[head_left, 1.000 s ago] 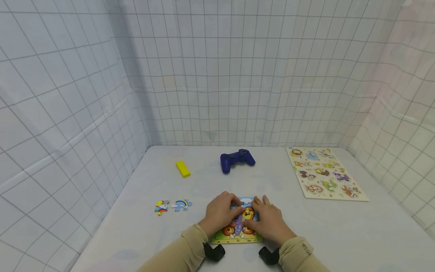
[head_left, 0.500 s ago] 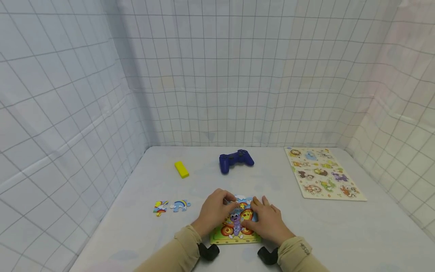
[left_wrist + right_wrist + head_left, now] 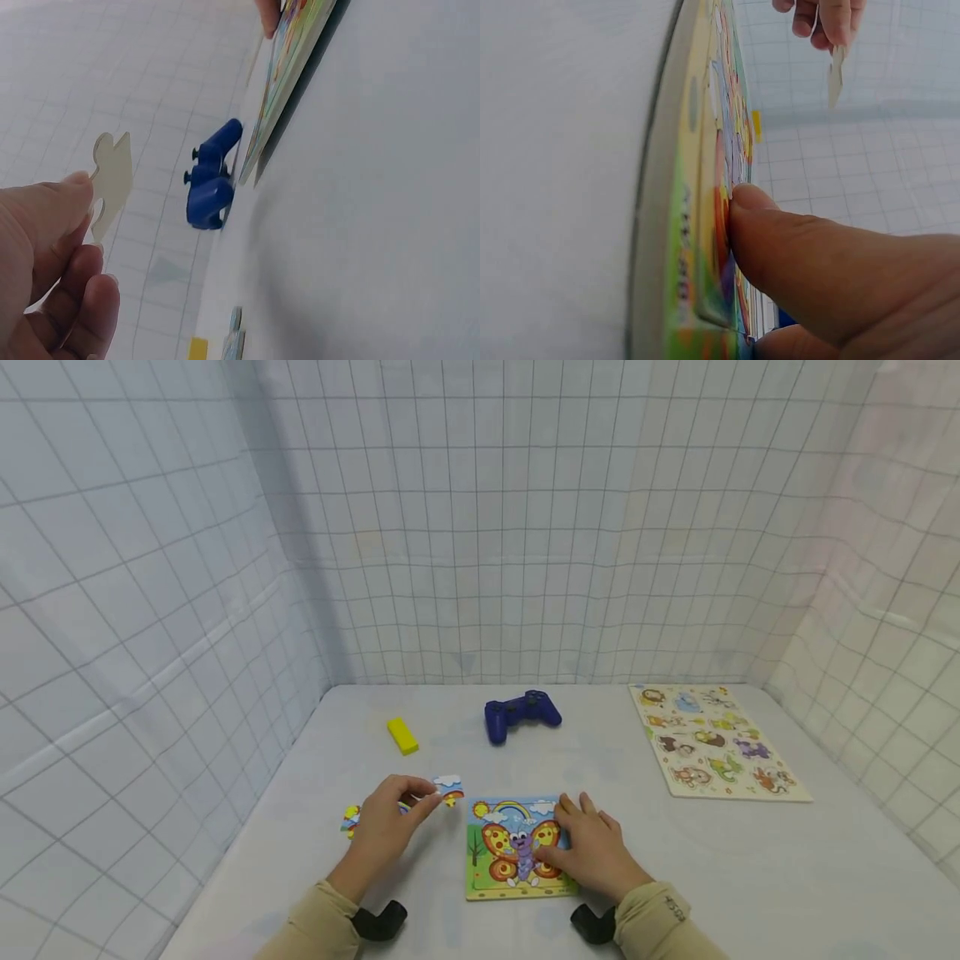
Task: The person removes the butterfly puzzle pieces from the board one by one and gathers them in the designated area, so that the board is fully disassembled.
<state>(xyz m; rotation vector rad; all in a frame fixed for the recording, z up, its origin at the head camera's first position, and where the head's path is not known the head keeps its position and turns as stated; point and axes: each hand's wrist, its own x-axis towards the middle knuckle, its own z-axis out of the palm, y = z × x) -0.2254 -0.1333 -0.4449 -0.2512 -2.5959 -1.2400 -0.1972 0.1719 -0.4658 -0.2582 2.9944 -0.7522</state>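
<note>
My left hand (image 3: 386,827) pinches a jigsaw piece (image 3: 448,789) between thumb and fingers, held up left of the puzzle board. In the left wrist view the pale, plain back of that piece (image 3: 114,184) faces the camera. The butterfly puzzle board (image 3: 487,885) lies flat in front of me, a sun and rainbow along its top. Over the board's right side rests my right hand (image 3: 596,852), fingers straight at the upper right corner, thumb (image 3: 780,240) pressing on the picture. Two loose pieces lie at left: one with a sun (image 3: 350,817), and a rainbow one (image 3: 404,807) mostly hidden behind my left hand.
Toward the back of the white table lie a yellow block (image 3: 402,736) and a dark blue game controller (image 3: 521,714). A larger animal puzzle board (image 3: 716,743) is at the right. Gridded white cloth (image 3: 480,527) walls in the back and sides.
My left hand has lifted a jigsaw piece off the top of the board and carried it left, near the loose pieces. The right hand has stayed on the board.
</note>
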